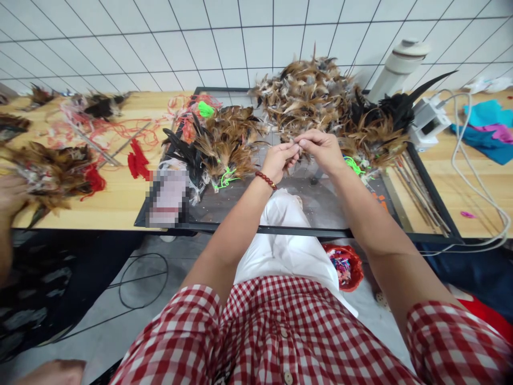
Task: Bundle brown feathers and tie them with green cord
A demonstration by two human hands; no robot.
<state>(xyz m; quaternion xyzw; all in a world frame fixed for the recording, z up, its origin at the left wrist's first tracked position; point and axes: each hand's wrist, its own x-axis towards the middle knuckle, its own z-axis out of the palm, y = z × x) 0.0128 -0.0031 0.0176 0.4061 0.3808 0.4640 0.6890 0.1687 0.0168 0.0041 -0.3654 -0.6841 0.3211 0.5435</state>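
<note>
My left hand (279, 160), with a beaded bracelet at its wrist, is closed and its fingertips meet those of my right hand (324, 151). The right thumb and forefinger are pinched together. Whatever lies between the fingertips is too small to make out. Just behind both hands rises a big heap of brown feathers (310, 96). Bundled brown feathers (230, 133) with bright green ties lie left of my hands, beside glossy black feathers (187, 152). To the right are more brown feathers (374, 140) and a green cord (355, 164).
A black-framed glass panel (256, 231) lies under the feathers on the wooden table (120, 200). Thin sticks (420, 192), a white charger (428, 123) and a pale bottle (398, 69) stand right. At left, another person's hand (12, 195) touches a feather bundle (52, 171).
</note>
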